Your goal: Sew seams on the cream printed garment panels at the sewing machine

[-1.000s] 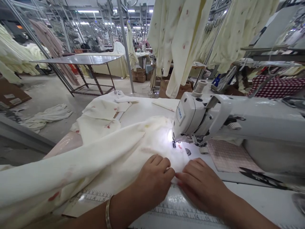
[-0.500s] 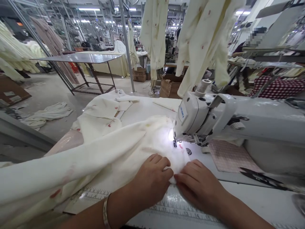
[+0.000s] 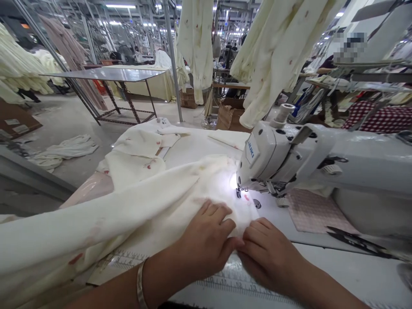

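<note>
Cream printed fabric point(image 3: 141, 206) runs across the machine bed and passes beneath the presser foot point(image 3: 238, 193) of a white sewing machine point(image 3: 273, 150), lit by its lamp. With bent fingers, my left hand point(image 3: 209, 240) presses and grips the fabric in front of the foot. Beside it, touching at the thumb, my right hand point(image 3: 270, 249) pinches the fabric's near right edge; its fingertips are partly hidden. A printed ruler scale point(image 3: 238, 279) shows on the table edge under my wrists.
Black scissors point(image 3: 360, 242) lie at the right, near a pink checked cloth point(image 3: 318, 210). Cream garments point(image 3: 196, 47) hang behind the machine. A metal-topped table point(image 3: 109, 74) stands further back, and cloth point(image 3: 67, 150) lies on the floor at left.
My left thumb has stretched out to meet my right hand at the fabric edge. The view has shifted slightly, and the hanging garments have swung. The fabric under the foot looks nearly unchanged.
</note>
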Tool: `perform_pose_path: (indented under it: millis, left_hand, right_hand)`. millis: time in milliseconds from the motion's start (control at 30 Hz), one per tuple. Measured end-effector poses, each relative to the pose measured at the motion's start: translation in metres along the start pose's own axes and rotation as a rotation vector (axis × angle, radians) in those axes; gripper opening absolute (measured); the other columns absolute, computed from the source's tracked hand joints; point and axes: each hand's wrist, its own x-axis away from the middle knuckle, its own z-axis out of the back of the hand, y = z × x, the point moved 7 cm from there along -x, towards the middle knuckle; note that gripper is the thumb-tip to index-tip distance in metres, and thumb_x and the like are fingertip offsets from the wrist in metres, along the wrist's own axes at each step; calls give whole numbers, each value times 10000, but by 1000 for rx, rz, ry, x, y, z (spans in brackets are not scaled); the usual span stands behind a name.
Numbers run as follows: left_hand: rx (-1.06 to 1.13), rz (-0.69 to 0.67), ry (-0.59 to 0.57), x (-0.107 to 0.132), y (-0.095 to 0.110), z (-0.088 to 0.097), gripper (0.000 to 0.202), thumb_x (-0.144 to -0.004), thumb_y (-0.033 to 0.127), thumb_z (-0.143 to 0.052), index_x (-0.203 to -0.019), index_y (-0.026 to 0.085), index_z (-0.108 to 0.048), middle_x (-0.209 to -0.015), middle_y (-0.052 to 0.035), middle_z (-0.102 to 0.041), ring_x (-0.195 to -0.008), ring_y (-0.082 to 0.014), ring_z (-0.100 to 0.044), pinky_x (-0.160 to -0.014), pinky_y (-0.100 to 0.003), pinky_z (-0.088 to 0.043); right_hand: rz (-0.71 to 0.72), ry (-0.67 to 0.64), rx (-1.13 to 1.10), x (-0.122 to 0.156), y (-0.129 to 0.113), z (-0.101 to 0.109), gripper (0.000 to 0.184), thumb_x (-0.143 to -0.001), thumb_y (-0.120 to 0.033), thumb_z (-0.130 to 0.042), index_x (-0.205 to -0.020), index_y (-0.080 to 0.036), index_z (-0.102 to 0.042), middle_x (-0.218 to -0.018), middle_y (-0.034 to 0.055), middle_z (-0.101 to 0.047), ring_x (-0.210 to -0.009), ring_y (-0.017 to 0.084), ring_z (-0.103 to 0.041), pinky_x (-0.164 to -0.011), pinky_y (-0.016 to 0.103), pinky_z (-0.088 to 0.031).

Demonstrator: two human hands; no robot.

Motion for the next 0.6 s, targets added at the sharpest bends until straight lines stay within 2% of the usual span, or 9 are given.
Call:
perform_pose_path:
  millis: [100,233,400,600]
  left_hand:
    - [-65,-1,-46,-3,-3,-8,170,-861,192,-442,-1008,157,-520,-1297,-108,-465,-1272,-257,-330,-1073,-513,-199]
    - [-82,-43,-58,-25,-19,-11,273,-848,253,-474,-1103,155,-489,-1379,-133,-390,-1311,-270,-294,-1070,-526,-213]
    - [-34,-34,-51,-54,-40,-4,279,-841,292,-503,-1092,170,-502,-1344,-119,-439,-1306,-262,-317,-1080,-489,-233]
    - [-34,-15,-68,-51,-42,-10,294,-832,303,-508,-1096,177,-483,-1397,-109,-382,-1336,-250,-264,-1105,-497,-163]
  right_hand:
    - [-34,-57,-6,-2,2,0,152,-865,-138,-446,-876,-159,-596,-727,32,-517,-683,169,-392,-630,333,-297]
    - [-122,-27,23,-7,25,4,190,-896,-160,-435,-874,-173,-624,-704,27,-522,-677,165,-434,-643,322,-326]
    - [-175,52,32,-9,59,7,181,-904,-200,-455,-923,-183,-634,-808,47,-561,-752,168,-508,-697,314,-370]
    - [-190,78,-28,-7,57,4,151,-890,-183,-484,-925,-201,-630,-766,27,-533,-698,148,-488,-686,304,-369]
